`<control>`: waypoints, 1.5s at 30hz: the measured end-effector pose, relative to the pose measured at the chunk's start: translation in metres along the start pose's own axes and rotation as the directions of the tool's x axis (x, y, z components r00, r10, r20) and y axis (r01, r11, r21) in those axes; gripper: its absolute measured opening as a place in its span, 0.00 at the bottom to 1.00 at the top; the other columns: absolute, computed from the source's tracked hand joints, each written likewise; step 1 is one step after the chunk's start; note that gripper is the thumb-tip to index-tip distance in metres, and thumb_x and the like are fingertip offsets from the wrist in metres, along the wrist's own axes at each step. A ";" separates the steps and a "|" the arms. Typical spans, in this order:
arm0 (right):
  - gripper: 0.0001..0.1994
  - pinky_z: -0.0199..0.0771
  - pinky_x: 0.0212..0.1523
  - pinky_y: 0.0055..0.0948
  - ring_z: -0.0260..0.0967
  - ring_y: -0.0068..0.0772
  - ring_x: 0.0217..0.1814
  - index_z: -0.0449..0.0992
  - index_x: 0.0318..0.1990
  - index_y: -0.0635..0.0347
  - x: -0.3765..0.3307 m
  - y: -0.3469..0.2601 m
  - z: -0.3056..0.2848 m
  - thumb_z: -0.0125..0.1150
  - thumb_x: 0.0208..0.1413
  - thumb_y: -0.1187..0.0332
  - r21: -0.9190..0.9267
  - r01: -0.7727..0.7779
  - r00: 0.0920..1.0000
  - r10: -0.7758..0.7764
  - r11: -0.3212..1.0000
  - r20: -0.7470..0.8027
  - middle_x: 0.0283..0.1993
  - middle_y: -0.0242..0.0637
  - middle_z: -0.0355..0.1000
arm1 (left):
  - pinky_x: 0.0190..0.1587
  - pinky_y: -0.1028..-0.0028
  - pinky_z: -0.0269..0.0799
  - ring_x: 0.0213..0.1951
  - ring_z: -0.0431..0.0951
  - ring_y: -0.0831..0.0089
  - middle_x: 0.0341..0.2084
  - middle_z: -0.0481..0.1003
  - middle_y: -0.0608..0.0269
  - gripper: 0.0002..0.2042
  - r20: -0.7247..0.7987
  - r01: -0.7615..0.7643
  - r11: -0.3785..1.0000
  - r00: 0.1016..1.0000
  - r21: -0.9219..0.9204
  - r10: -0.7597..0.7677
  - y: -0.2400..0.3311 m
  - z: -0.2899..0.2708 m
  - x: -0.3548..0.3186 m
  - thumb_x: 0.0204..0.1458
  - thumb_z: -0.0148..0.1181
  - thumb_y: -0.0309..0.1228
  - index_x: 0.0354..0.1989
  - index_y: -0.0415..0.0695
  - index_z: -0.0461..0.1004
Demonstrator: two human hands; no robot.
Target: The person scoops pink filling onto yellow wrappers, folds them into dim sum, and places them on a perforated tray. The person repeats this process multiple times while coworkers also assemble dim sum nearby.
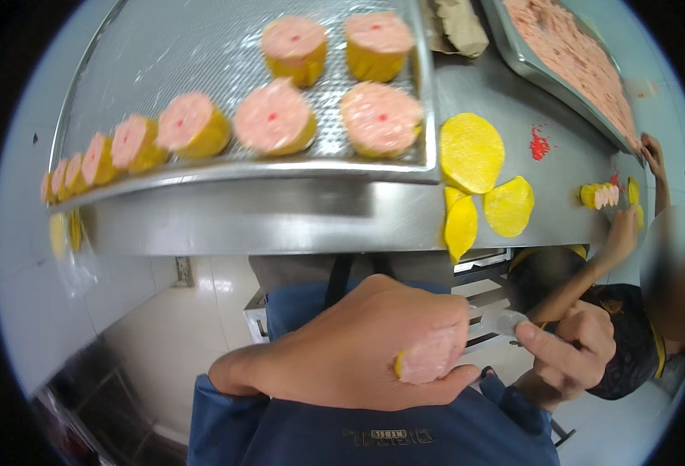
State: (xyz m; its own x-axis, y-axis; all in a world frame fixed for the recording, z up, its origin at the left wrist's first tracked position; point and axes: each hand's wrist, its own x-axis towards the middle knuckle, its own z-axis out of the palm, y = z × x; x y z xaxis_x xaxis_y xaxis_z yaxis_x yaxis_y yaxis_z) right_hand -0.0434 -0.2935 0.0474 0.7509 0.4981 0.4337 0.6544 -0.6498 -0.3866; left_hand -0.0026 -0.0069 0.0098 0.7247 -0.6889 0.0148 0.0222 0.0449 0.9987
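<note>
Near my chest, my left hand (350,338) is closed around a dumpling (434,357) with pink filling and a bit of yellow wrapper showing. My right hand (574,349) grips a small, pale, flat-bladed spreader (502,321) between thumb and fingers, its blade just right of the left hand and apart from the dumpling. Over on the steel table lie round yellow wrappers (472,153), one of them folded. A perforated metal tray (241,177) carries several open-topped yellow dumplings (274,120), most with a red dot on the pink filling.
A metal pan (513,54) of pink filling (568,46) stands at the far right. Red bits (539,144) are scattered on the table (389,221). Crumpled brown paper (459,27) lies between tray and pan. At right, a co-worker's hand (624,231) is near another dumpling (599,196).
</note>
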 end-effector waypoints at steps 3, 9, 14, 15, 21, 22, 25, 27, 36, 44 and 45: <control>0.19 0.49 0.22 0.29 0.56 0.23 0.19 0.93 0.45 0.52 -0.008 0.010 -0.003 0.72 0.40 0.68 -0.188 -0.136 0.990 0.125 0.973 -0.066 0.23 0.26 0.52 | 0.28 0.65 0.72 0.25 0.79 0.56 0.24 0.78 0.60 0.14 0.020 -0.055 0.995 0.998 0.087 0.054 0.002 -0.005 0.003 0.54 0.77 0.29 0.30 0.43 0.73; 0.19 0.65 0.28 0.31 0.66 0.31 0.26 0.86 0.56 0.60 -0.012 0.073 0.015 0.63 0.58 0.82 -0.220 -0.515 0.852 0.466 0.829 -0.240 0.26 0.38 0.67 | 0.45 0.70 0.85 0.42 0.89 0.63 0.38 0.86 0.60 0.23 0.103 0.007 1.000 0.995 0.010 -0.008 -0.002 -0.007 0.007 0.55 0.76 0.24 0.58 0.43 0.74; 0.19 0.70 0.30 0.33 0.67 0.33 0.26 0.85 0.58 0.56 -0.017 0.094 0.026 0.62 0.60 0.81 -0.192 -0.558 0.822 0.508 0.807 -0.255 0.29 0.41 0.70 | 0.50 0.68 0.82 0.46 0.89 0.61 0.42 0.87 0.52 0.33 0.062 -0.068 0.996 0.996 0.058 0.065 -0.005 -0.006 0.002 0.52 0.74 0.14 0.67 0.37 0.66; 0.19 0.70 0.30 0.33 0.67 0.33 0.26 0.85 0.58 0.56 -0.017 0.095 0.027 0.62 0.60 0.80 -0.187 -0.562 0.819 0.511 0.806 -0.261 0.29 0.41 0.70 | 0.51 0.68 0.82 0.46 0.89 0.61 0.44 0.87 0.52 0.34 0.051 -0.090 0.993 0.995 0.071 0.087 -0.006 -0.006 0.002 0.53 0.73 0.13 0.68 0.37 0.65; 0.19 0.67 0.29 0.30 0.67 0.32 0.25 0.85 0.57 0.56 -0.011 0.099 0.027 0.62 0.60 0.80 -0.115 -0.571 0.802 0.523 0.813 -0.289 0.29 0.40 0.71 | 0.52 0.68 0.83 0.46 0.89 0.61 0.50 0.85 0.49 0.20 0.011 0.015 0.998 1.000 0.064 -0.016 0.000 -0.004 0.012 0.53 0.76 0.17 0.53 0.38 0.77; 0.19 0.66 0.28 0.29 0.67 0.31 0.25 0.85 0.57 0.57 -0.010 0.097 0.026 0.62 0.60 0.80 -0.039 -0.578 0.785 0.543 0.815 -0.298 0.29 0.39 0.72 | 0.51 0.69 0.83 0.47 0.89 0.61 0.49 0.86 0.52 0.19 0.014 -0.002 0.997 1.000 0.082 0.001 0.001 -0.005 0.016 0.53 0.77 0.19 0.52 0.39 0.79; 0.18 0.60 0.25 0.25 0.64 0.29 0.22 0.87 0.54 0.57 -0.009 0.079 0.012 0.63 0.58 0.80 0.146 -0.592 0.744 0.607 0.793 -0.279 0.28 0.35 0.73 | 0.47 0.70 0.83 0.45 0.89 0.60 0.44 0.87 0.59 0.15 0.012 -0.051 0.991 0.999 0.124 0.050 0.001 -0.005 0.027 0.52 0.79 0.25 0.46 0.43 0.80; 0.16 0.55 0.23 0.25 0.60 0.25 0.20 0.90 0.50 0.56 -0.010 0.059 0.003 0.68 0.53 0.77 0.147 -0.446 0.848 0.470 0.883 -0.247 0.25 0.30 0.69 | 0.43 0.71 0.83 0.41 0.89 0.60 0.40 0.87 0.61 0.14 0.000 -0.012 0.988 1.000 0.154 0.012 0.000 -0.004 0.033 0.52 0.80 0.28 0.42 0.43 0.80; 0.25 0.45 0.20 0.26 0.50 0.21 0.18 0.94 0.40 0.43 -0.001 0.019 0.000 0.70 0.27 0.60 -0.015 -0.023 0.999 0.022 1.000 -0.045 0.21 0.22 0.51 | 0.35 0.63 0.72 0.33 0.79 0.57 0.27 0.76 0.58 0.15 0.018 -0.060 0.966 0.998 0.250 0.057 -0.016 0.007 0.059 0.44 0.79 0.27 0.36 0.42 0.76; 0.31 0.46 0.21 0.27 0.52 0.23 0.19 0.94 0.45 0.47 -0.018 0.031 0.013 0.69 0.23 0.69 -0.034 -0.185 0.947 0.169 0.982 -0.275 0.21 0.22 0.52 | 0.46 0.64 0.74 0.42 0.75 0.56 0.38 0.75 0.56 0.18 -0.207 -0.077 0.919 0.964 0.386 0.168 -0.013 0.006 0.050 0.48 0.75 0.23 0.46 0.42 0.76; 0.30 0.48 0.22 0.27 0.52 0.23 0.19 0.93 0.46 0.50 -0.019 0.035 0.014 0.67 0.25 0.74 -0.011 -0.205 0.942 0.195 0.979 -0.274 0.21 0.24 0.52 | 0.47 0.64 0.75 0.43 0.76 0.55 0.40 0.75 0.55 0.19 -0.227 -0.031 0.919 0.965 0.394 0.130 -0.011 0.006 0.046 0.49 0.75 0.23 0.49 0.42 0.76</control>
State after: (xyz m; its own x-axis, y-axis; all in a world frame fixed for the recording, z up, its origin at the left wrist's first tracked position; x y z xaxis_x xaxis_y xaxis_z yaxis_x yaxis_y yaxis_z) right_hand -0.0338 -0.3177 0.0139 0.8100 0.1852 0.5564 0.4853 -0.7443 -0.4588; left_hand 0.0268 -0.0432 0.0000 0.8587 -0.4949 0.1333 -0.2732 -0.2220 0.9360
